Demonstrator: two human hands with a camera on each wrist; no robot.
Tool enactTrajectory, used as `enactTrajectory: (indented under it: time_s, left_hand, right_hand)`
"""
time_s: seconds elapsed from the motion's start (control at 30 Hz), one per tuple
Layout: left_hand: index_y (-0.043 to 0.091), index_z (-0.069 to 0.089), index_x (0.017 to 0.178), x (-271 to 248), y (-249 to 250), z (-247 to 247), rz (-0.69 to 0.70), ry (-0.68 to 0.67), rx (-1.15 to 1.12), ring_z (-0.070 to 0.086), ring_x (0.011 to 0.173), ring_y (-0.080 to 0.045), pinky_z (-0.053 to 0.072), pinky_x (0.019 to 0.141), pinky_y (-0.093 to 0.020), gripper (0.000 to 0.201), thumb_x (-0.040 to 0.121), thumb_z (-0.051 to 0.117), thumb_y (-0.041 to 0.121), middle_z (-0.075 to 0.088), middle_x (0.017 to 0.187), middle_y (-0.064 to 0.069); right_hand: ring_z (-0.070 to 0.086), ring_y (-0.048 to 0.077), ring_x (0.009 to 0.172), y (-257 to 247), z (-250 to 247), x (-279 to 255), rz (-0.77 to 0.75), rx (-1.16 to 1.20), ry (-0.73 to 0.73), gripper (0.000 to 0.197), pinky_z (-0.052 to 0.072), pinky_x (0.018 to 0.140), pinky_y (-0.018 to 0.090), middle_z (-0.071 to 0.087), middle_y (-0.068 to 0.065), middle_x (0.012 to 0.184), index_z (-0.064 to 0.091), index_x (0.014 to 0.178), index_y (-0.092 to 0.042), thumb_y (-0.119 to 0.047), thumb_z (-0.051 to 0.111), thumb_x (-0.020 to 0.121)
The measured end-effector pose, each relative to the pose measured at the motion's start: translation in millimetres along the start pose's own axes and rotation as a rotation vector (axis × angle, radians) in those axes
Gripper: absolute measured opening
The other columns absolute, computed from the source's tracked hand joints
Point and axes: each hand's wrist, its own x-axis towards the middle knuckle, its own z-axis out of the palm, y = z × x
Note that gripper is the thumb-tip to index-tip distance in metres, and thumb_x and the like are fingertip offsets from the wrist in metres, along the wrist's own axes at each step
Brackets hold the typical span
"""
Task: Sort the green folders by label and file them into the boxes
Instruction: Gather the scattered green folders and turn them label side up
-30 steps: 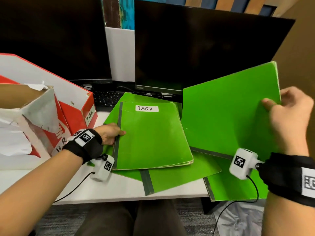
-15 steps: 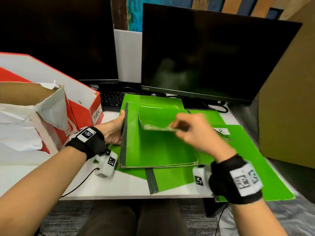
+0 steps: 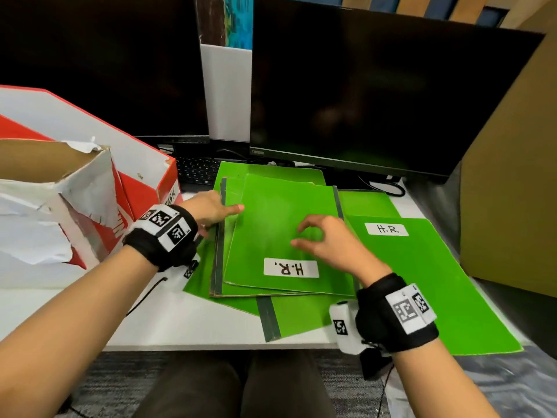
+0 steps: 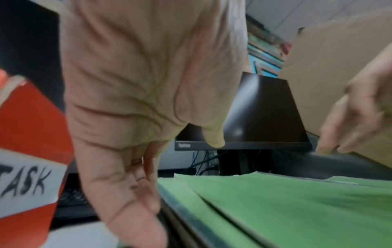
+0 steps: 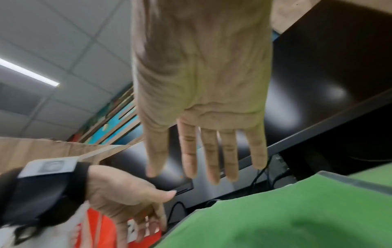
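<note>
A green folder [image 3: 271, 230] with an upside-down "H.R." label [image 3: 291, 268] lies on top of the stack of green folders at mid-desk. My right hand [image 3: 322, 239] hovers just above it, fingers loose and holding nothing; the right wrist view shows its fingers [image 5: 210, 151] straight. My left hand [image 3: 217, 209] rests against the stack's left spine edge, thumb on top, and its fingers [image 4: 137, 193] reach down beside the spine. A second "H.R." folder [image 3: 422, 282] lies flat to the right. A red box labelled TASK [image 3: 170, 196] stands at the left.
A torn white-and-red box [image 3: 60, 191] stands at the front left. Two dark monitors [image 3: 376, 95] and a keyboard [image 3: 197, 171] fill the back. A brown cardboard panel [image 3: 518, 176] rises at the right. The right folder overhangs the white desk's front edge [image 3: 196, 339].
My right hand turned its raised folder over onto the stack, covering the TASK folder, and let go. The left hand stayed at the stack's left edge.
</note>
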Motion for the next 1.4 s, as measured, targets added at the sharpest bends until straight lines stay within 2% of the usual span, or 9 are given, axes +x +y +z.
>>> enactTrajectory:
  time_s: [0.2,0.37,0.47,0.53,0.7,0.83,1.0,1.2,1.4]
  left_hand:
    - [-0.008,0.051,0.120,2,10,17,0.061,-0.197,-0.224,0.060,0.091,-0.024,0.059,0.070,-0.035,0.053,0.087,0.065,0.031,0.060,0.094,-0.015]
    - [-0.001,0.058,0.118,-9,13,21,0.218,-0.259,-0.062,0.062,0.090,-0.020,0.058,0.072,-0.031,0.045,0.086,0.067,0.030,0.064,0.100,-0.012]
    - [0.010,0.046,0.134,-19,27,17,0.527,0.113,0.253,0.053,0.112,-0.019,0.045,0.092,-0.029,0.065,0.080,0.071,0.036,0.055,0.124,-0.007]
    - [0.017,0.033,0.144,-33,46,12,0.784,0.386,0.311,0.039,0.128,-0.020,0.033,0.107,-0.039,0.079,0.078,0.072,0.038,0.043,0.138,-0.003]
    - [0.020,0.024,0.149,-63,103,7,1.154,0.624,0.494,0.022,0.144,-0.018,0.017,0.117,-0.043,0.080,0.083,0.067,0.029,0.032,0.152,0.000]
    - [0.023,0.021,0.151,-66,127,15,1.152,0.607,0.759,0.011,0.147,-0.018,0.002,0.117,-0.050,0.078,0.085,0.063,0.021,0.024,0.157,0.002]
    - [0.019,0.058,0.114,-81,137,-10,1.217,0.755,0.834,0.048,0.119,-0.025,0.013,0.115,-0.049,0.036,0.083,0.064,0.037,0.060,0.110,-0.001]
    - [0.015,0.053,0.108,-100,123,-68,1.038,0.983,0.426,0.057,0.098,-0.027,0.035,0.082,-0.038,0.027,0.093,0.053,0.037,0.063,0.104,-0.005]
    - [0.009,0.045,0.103,-89,103,-78,0.906,0.891,-0.206,0.044,0.077,-0.016,0.026,0.064,-0.028,0.013,0.099,0.044,0.022,0.048,0.084,-0.008]
  right_hand:
    - [0.050,0.033,0.122,50,-8,9,0.581,0.069,0.149,0.073,0.044,0.098,0.039,0.050,0.016,0.135,0.037,0.137,-0.002,-0.025,0.077,0.080]
    - [0.060,0.034,0.107,72,-14,14,0.675,0.407,0.257,0.056,0.052,0.088,0.039,0.059,0.022,0.117,0.048,0.123,0.004,0.000,0.077,0.075]
    - [0.057,0.026,0.080,79,-37,12,0.607,0.558,0.371,0.023,0.048,0.071,0.036,0.057,0.014,0.085,0.051,0.084,-0.006,0.009,0.067,0.080]
    - [0.048,0.020,0.064,78,-51,7,0.535,0.559,0.373,0.030,0.042,0.060,0.031,0.048,0.009,0.072,0.045,0.072,-0.012,0.011,0.062,0.083]
    - [0.055,0.024,0.072,56,-64,-5,0.272,0.484,0.359,0.020,0.049,0.067,0.035,0.060,0.022,0.089,0.058,0.098,-0.009,0.007,0.060,0.085]
    - [0.064,0.025,0.085,23,-70,-19,-0.086,0.421,0.375,0.030,0.050,0.081,0.041,0.070,0.014,0.098,0.057,0.097,-0.022,0.005,0.057,0.086]
    - [0.059,0.015,0.083,14,-71,-24,-0.229,0.272,0.528,0.030,0.047,0.080,0.035,0.062,-0.007,0.083,0.057,0.107,-0.024,-0.006,0.065,0.085]
    - [0.035,0.021,0.135,36,-77,-22,-0.037,0.246,0.924,0.086,0.030,0.112,0.039,0.038,0.008,0.144,0.032,0.144,-0.014,-0.046,0.075,0.077]
    - [0.049,0.022,0.123,48,-58,0,0.290,0.936,0.608,0.101,0.038,0.106,0.052,0.051,0.007,0.133,0.022,0.148,-0.018,-0.046,0.079,0.070]
